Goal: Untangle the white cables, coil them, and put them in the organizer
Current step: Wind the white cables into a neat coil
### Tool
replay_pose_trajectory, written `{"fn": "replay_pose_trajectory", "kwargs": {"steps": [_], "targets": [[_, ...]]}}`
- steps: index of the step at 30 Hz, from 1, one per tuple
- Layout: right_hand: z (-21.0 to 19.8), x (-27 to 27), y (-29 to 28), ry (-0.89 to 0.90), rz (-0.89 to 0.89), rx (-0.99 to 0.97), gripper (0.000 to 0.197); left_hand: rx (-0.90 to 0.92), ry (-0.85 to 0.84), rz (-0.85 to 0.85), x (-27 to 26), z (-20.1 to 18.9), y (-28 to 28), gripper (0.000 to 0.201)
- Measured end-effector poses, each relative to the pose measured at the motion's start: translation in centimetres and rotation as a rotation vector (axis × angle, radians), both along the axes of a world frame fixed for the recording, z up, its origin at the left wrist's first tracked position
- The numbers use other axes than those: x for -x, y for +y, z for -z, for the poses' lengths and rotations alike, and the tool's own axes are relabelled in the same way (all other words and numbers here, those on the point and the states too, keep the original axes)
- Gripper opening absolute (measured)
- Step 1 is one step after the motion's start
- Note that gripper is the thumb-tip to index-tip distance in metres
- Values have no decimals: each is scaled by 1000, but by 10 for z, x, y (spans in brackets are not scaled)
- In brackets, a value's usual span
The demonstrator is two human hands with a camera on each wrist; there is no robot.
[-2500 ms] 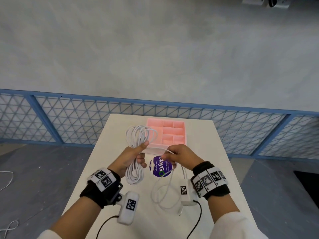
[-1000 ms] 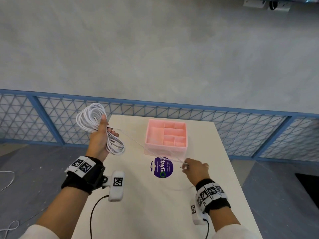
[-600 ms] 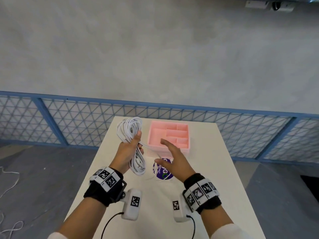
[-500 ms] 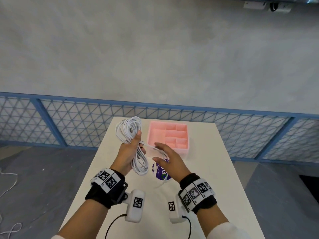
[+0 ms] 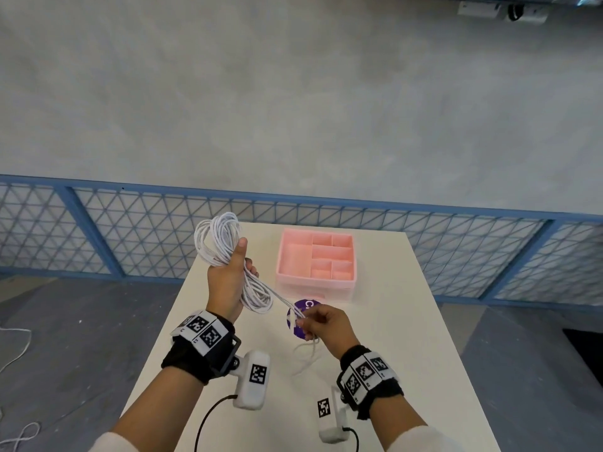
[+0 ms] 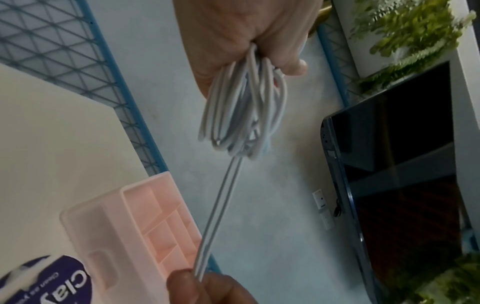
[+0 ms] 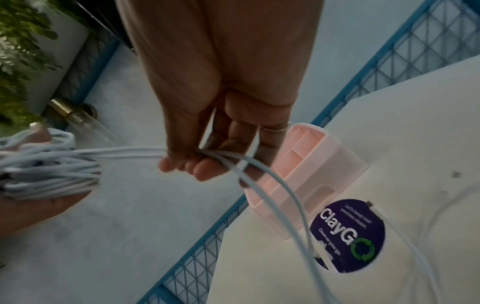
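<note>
Above the white table (image 5: pixel 391 337), the left hand (image 5: pixel 228 282) grips the coiled bundle of white cables (image 5: pixel 219 238), with the thumb pressed over the loops and the fingers closed around them. From the bottom of the bundle two strands run tight to the right hand (image 5: pixel 326 327), which pinches them between thumb and fingers near the purple sticker (image 7: pixel 348 236). Behind this hand the free tail of the cables (image 5: pixel 306 353) falls in a loose curve on the table. The pink organizer (image 5: pixel 315 282) stands a little farther on the table, and all its compartments look without cables. I think the main risk is in the bundle: the loops are not tied, so a hard pull from the right hand may draw one loop out or let the whole bundle open in the palm. The two strands may also twist around each other while they are wound. The tail on the table can catch on the organizer and pull it, because it seems light.
</note>
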State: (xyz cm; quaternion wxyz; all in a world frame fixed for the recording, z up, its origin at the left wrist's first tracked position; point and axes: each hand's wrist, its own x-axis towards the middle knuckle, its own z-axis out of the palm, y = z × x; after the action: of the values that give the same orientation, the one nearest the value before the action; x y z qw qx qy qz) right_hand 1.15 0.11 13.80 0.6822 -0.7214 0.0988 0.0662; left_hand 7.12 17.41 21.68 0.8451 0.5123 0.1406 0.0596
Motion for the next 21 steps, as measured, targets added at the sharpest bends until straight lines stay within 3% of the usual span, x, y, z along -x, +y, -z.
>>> {"fn": "replay_pose_trajectory", "kwargs": {"steps": [3,6,9,11,13,15,17,21], "targets": [[-12,-6,6,50,-235,370,7,-210,-18,-27,-2,6,-1,21],[-37,-5,21,-46,-610,812,25,-472,-102,11,-6,14,-2,26],[-74,-6,35,-297,-732,908,21,-582,-151,126,0,18,-10,24],[-94,-8,39,-471,-712,875,11,-505,-144,178,9,17,-18,24],[-102,-8,38,-530,-632,813,6,-364,-124,232,17,12,-24,30],[-105,-4,36,-483,-450,788,23,-286,-73,279,22,5,-29,27],[-103,-2,31,-458,-295,879,50,-299,-47,328,26,2,-32,22],[-97,2,26,-497,-240,1010,57,-511,-26,488,33,2,-31,22]]}}
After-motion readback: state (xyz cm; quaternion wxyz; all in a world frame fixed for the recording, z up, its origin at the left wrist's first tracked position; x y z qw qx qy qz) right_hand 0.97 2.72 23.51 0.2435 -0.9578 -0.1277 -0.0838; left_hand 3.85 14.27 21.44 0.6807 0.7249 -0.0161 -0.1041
